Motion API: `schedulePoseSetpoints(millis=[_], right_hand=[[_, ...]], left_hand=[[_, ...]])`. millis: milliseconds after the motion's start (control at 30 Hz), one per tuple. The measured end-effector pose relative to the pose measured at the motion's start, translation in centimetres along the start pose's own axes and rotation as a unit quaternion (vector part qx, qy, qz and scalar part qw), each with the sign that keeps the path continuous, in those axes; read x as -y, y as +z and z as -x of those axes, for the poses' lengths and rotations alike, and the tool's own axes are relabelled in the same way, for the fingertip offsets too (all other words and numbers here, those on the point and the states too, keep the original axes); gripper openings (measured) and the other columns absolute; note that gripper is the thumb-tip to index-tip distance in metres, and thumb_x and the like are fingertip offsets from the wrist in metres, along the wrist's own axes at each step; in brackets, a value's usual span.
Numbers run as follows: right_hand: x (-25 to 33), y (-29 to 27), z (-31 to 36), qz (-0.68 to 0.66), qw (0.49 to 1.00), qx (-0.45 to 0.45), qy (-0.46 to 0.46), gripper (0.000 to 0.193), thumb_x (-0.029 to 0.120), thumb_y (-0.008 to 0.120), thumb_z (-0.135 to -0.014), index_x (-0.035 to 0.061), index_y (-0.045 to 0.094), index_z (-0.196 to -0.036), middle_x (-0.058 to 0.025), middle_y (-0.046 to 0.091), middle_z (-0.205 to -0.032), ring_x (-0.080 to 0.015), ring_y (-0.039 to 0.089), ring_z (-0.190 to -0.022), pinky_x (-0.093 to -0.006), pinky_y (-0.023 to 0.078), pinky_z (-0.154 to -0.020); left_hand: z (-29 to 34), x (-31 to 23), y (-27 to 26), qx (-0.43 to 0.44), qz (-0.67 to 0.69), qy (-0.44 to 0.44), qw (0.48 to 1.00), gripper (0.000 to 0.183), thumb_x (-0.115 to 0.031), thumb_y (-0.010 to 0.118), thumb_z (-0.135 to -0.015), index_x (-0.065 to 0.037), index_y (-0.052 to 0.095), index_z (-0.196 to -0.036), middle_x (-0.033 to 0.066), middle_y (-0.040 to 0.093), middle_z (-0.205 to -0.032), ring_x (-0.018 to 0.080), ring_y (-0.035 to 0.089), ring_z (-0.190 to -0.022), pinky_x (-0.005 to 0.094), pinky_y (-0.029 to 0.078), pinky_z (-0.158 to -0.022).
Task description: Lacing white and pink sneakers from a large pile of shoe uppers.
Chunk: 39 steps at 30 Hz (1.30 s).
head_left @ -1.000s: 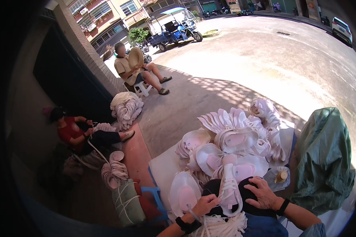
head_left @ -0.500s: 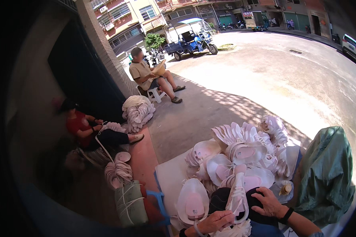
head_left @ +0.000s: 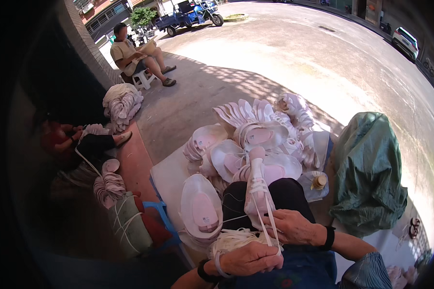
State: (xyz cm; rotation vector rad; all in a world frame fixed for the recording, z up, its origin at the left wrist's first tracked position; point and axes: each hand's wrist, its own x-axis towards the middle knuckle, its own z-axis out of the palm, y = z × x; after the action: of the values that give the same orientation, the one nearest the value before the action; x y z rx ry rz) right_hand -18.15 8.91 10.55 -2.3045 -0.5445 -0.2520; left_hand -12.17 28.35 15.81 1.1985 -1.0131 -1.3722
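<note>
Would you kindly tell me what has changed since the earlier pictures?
The left hand has drawn back toward the body, pulling the white lace taut from the shoe upper. The right hand has left the right knee and moved to the upper's near end. The pile of shoe uppers and the green cover stayed put.

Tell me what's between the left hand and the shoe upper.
In the head view, strands of white lace run from the shoe upper to the left hand, with the right hand beside them.
</note>
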Motion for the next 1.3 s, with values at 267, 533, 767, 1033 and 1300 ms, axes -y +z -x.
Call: schedulePoseSetpoints(millis=[267,533,767,1033,1300], right_hand=[[1.1,0.3,0.9,-0.407,0.878,0.061,0.243,0.036,0.028,0.045,-0.098,-0.0020,0.053,-0.117,-0.0115,0.060,-0.078,-0.0171,0.059,-0.067,-0.0305,0.048,-0.064],[1.1,1.8,1.2,-0.491,0.825,0.069,0.271,0.040,0.035,0.043,-0.098,-0.0013,0.056,-0.111,-0.0093,0.059,-0.070,-0.0164,0.056,-0.061,-0.0321,0.047,-0.058],[-0.5,0.0,3.0,-0.139,0.962,-0.103,0.210,0.030,0.022,0.067,-0.082,0.0038,0.054,-0.102,-0.0109,0.052,-0.081,-0.0297,0.057,-0.071,-0.0373,0.046,-0.061],[0.6,2.4,2.1,-0.057,0.992,-0.060,0.093,0.042,0.018,0.066,-0.080,0.0005,0.053,-0.116,-0.0098,0.053,-0.084,-0.0285,0.058,-0.077,-0.0367,0.049,-0.064],[1.0,2.6,0.1,-0.044,0.993,-0.087,0.072,0.047,0.019,0.069,-0.082,0.0050,0.051,-0.124,-0.0103,0.057,-0.086,-0.0278,0.060,-0.075,-0.0360,0.050,-0.064]], left_hand=[[-1.2,0.9,0.6,0.069,-0.032,-0.012,0.997,0.025,-0.018,0.049,-0.098,0.000,0.065,-0.091,0.0059,0.061,-0.072,0.0157,0.059,-0.066,0.0266,0.046,-0.064],[-1.5,2.9,0.6,0.141,-0.018,-0.042,0.989,0.025,-0.021,0.048,-0.097,-0.002,0.064,-0.091,0.0084,0.062,-0.075,0.0229,0.060,-0.070,0.0324,0.047,-0.065],[0.5,0.8,-1.8,0.146,-0.008,-0.014,0.989,0.020,-0.020,0.054,-0.094,-0.005,0.066,-0.090,0.0090,0.064,-0.079,0.0264,0.061,-0.074,0.0346,0.048,-0.068],[-1.1,0.9,0.0,0.128,-0.005,0.011,0.992,0.019,-0.018,0.056,-0.093,-0.001,0.064,-0.089,0.0118,0.065,-0.076,0.0281,0.063,-0.070,0.0347,0.048,-0.064],[-3.2,-0.1,1.0,0.075,0.036,0.092,0.992,0.024,-0.019,0.053,-0.094,-0.001,0.060,-0.082,0.0114,0.063,-0.073,0.0270,0.061,-0.065,0.0344,0.047,-0.061]])
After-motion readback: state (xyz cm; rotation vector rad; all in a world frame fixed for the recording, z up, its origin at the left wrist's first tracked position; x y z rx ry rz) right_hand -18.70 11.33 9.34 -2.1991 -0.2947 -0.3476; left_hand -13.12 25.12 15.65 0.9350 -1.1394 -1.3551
